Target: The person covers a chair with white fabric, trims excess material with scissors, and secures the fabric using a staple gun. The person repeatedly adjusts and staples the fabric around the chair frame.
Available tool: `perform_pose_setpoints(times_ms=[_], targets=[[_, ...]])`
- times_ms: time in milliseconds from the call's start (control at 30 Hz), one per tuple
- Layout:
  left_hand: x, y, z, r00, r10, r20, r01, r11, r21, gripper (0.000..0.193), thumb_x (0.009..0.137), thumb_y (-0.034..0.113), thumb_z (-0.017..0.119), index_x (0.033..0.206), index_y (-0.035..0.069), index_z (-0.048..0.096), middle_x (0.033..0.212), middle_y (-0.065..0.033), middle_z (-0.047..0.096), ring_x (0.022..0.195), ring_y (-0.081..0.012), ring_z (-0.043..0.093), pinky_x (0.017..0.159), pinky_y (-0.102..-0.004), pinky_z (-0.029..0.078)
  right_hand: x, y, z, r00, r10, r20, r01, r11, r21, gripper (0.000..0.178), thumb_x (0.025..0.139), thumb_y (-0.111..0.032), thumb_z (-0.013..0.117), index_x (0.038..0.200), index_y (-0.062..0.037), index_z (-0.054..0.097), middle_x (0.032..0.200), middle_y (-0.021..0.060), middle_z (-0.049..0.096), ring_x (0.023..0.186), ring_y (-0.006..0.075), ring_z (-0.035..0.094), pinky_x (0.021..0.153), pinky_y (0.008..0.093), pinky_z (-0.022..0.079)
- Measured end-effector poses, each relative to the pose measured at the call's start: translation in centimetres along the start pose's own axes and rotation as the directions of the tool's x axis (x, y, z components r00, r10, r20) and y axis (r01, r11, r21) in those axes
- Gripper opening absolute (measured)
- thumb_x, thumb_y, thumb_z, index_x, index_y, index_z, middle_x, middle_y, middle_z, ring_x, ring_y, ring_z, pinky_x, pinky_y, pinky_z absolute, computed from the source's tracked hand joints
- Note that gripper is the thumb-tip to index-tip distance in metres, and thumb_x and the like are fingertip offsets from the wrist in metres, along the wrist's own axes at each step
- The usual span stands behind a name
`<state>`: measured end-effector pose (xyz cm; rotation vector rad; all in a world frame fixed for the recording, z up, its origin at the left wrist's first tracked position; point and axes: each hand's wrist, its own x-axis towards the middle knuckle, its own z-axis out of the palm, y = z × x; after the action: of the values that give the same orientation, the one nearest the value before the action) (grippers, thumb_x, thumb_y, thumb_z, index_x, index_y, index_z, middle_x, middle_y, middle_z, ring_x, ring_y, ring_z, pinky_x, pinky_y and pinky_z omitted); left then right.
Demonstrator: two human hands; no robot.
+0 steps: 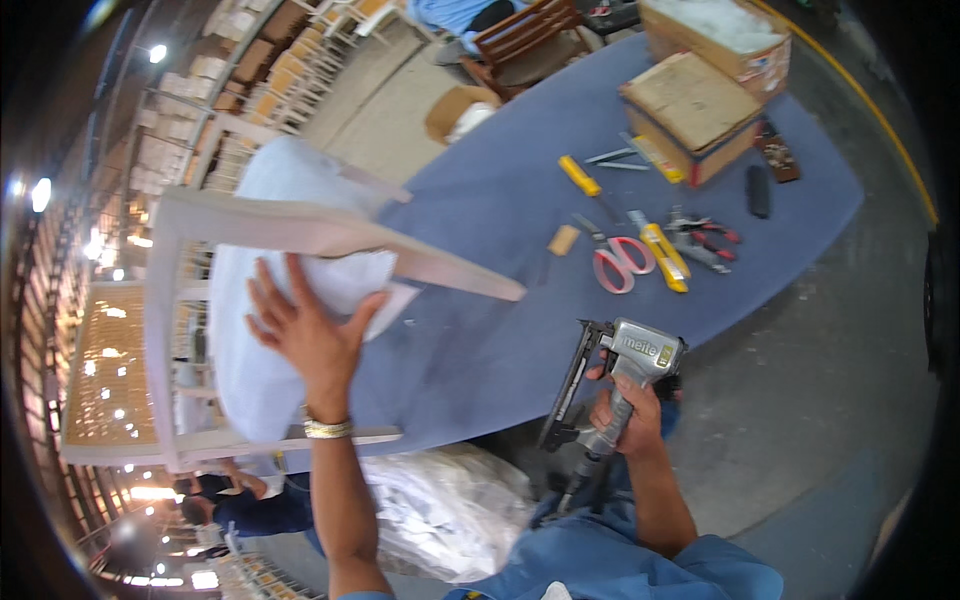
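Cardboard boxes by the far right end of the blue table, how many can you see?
2: a flat-topped box on the blue table, and just behind it an open box holding white material. Another could be hidden behind them.

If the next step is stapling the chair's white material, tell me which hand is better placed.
Right, most likely: the right hand grips the silver staple gun, while the left hand, holding no tool, is spread over the white material.

glossy metal staple gun [642, 348], matt wooden chair [300, 224]
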<state>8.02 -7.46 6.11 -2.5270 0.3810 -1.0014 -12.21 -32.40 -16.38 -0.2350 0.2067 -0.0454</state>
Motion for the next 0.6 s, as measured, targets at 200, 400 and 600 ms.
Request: perform_pose_setpoints(times_ms=[200, 400, 600], targets=[[0.3, -1.0, -0.5, 0.994, -0.113, 0.004, 0.112, 0.982, -0.152, 0.076, 0.092, 0.060, 0.058, 0.152, 0.016, 0.042, 0.160, -0.0171, 0.031, 0.149, -0.0376, 0.025, 0.118, -0.0609, 0.011, -0.3, -9.6, -0.6, 0.971, -0.232, -0.051, 0.237, 0.966, 0.108, 0.046, 0.097, -0.027, 0.052, 0.136, -0.0035, 0.047, 0.117, 0.0087, 0.060, 0.069, 0.0150, 0.053, 0.057, 0.0312, 0.046], [0.1, 8.5, -6.6, 0.926, -0.378, -0.021, 0.281, 0.723, -0.632, 0.052, 0.096, 0.021, 0.064, 0.143, 0.002, 0.051, 0.144, -0.0198, 0.053, 0.133, -0.0373, 0.050, 0.111, -0.0458, 0.037, 0.1, -16.7, 2.3, 0.917, -0.399, 0.009, 0.399, 0.917, 0.013, 0.045, 0.095, -0.030, 0.055, 0.132, -0.0051, 0.052, 0.121, 0.0075, 0.059, 0.088, 0.0178, 0.058, 0.086, 0.0381, 0.043], [-3.8, 28.2, -12.0, 0.969, 0.229, 0.096, 0.035, 0.258, -0.966, 0.071, 0.081, 0.026, 0.080, 0.141, 0.001, 0.051, 0.128, -0.0189, 0.063, 0.112, -0.0360, 0.062, 0.095, -0.0446, 0.048, 0.4, -15.3, 4.7, 0.876, -0.476, -0.080, 0.477, 0.879, -0.016, 0.048, 0.100, -0.040, 0.049, 0.135, -0.0075, 0.051, 0.125, 0.0053, 0.058, 0.104, 0.0202, 0.057, 0.092, 0.0424, 0.043]])
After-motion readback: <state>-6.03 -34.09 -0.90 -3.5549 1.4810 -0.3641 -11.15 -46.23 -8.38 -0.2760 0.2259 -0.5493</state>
